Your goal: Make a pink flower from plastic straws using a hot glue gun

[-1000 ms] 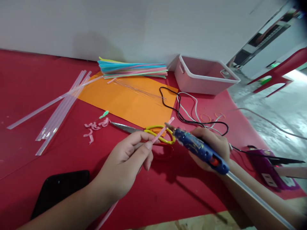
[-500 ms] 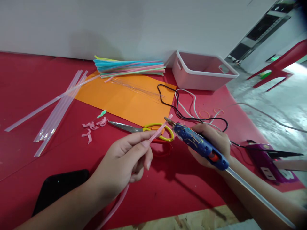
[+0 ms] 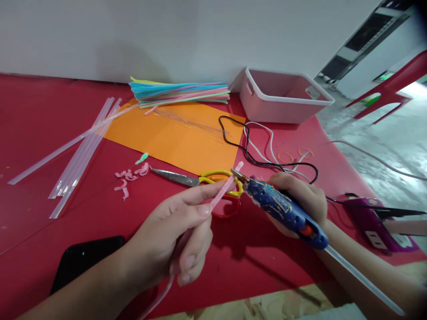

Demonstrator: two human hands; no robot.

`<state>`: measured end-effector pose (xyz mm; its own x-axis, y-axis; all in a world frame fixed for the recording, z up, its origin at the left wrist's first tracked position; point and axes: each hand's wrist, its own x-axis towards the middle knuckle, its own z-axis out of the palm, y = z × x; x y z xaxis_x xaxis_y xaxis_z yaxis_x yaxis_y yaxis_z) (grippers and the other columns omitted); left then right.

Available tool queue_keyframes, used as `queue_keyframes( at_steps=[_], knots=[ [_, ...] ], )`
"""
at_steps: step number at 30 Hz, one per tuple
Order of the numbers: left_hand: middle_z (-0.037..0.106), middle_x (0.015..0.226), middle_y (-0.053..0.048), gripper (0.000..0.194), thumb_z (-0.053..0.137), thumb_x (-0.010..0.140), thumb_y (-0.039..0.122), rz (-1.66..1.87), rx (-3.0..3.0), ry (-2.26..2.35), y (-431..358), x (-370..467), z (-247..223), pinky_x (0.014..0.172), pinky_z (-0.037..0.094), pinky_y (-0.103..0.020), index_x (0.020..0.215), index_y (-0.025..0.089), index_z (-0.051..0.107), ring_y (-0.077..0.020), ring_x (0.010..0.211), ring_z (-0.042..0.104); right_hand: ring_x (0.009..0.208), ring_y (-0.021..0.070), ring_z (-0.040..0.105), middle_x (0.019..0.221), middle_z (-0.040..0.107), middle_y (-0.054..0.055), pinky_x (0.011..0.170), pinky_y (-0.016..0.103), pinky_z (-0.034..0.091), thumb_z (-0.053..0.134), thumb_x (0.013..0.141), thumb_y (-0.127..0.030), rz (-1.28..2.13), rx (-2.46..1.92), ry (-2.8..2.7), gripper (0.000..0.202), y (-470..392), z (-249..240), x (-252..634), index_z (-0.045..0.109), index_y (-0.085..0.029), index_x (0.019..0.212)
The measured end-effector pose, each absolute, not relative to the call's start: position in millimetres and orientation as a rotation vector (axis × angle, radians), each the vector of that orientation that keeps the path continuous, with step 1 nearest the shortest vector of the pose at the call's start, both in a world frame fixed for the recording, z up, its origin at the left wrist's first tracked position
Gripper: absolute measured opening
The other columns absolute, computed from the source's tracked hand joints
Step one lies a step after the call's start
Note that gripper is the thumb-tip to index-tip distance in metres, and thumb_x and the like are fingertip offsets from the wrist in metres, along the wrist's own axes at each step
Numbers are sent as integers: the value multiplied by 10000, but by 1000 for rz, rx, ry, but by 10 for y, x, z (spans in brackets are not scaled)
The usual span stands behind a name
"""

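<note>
Between thumb and fingers, my left hand [image 3: 183, 231] pinches a pink fuzzy stem [image 3: 223, 191]; its short end points up and away, and its tail hangs below the palm. My right hand [image 3: 300, 200] is wrapped round a blue glue gun [image 3: 283, 211] smeared with dried glue. The gun's metal nozzle is at the stem near its upper end; whether they touch is hard to tell. A clear glue stick [image 3: 363, 280] sticks out of the gun's rear. Scissors [image 3: 178, 178] with yellow and red handles lie just beyond my left hand.
Clear glue sticks [image 3: 85, 151] and a black phone [image 3: 86, 258] lie left. Behind are an orange sheet [image 3: 173, 138], coloured stems [image 3: 180, 93] and a pink basket [image 3: 283, 109]. Pink scraps [image 3: 128, 174] lie mid-left. Cables [image 3: 250, 155] run to the right, near a purple power strip [image 3: 376, 226].
The glue gun has shifted slightly right and down, and its nozzle now lies lower along the stem. My left hand's lower fingers have moved down, with the hanging tail shifted.
</note>
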<state>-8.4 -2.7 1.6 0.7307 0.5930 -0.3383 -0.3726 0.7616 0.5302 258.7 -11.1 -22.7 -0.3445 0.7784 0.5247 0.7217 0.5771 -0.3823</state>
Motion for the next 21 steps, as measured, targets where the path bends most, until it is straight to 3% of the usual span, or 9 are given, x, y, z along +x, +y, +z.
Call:
queue_keyframes(
  at_steps=[9,21],
  knots=[
    [450,336,61,407,523,892,143,603,444,495,-34,-71,-3,332,393,-137,1241,232,713,-59,275,254,565,180,606,734,650,1,520,301,453,636,807,-219,-2,-1228,-2065,195,-126,-216,2572,523,-285,951],
    [369,319,74,435,539,873,148,607,429,464,-38,-80,-22,331,352,-127,1252,274,711,-62,285,221,579,178,586,743,635,12,517,316,438,648,834,-247,35,-1253,-2094,155,-151,-207,2578,533,-277,934]
  ],
)
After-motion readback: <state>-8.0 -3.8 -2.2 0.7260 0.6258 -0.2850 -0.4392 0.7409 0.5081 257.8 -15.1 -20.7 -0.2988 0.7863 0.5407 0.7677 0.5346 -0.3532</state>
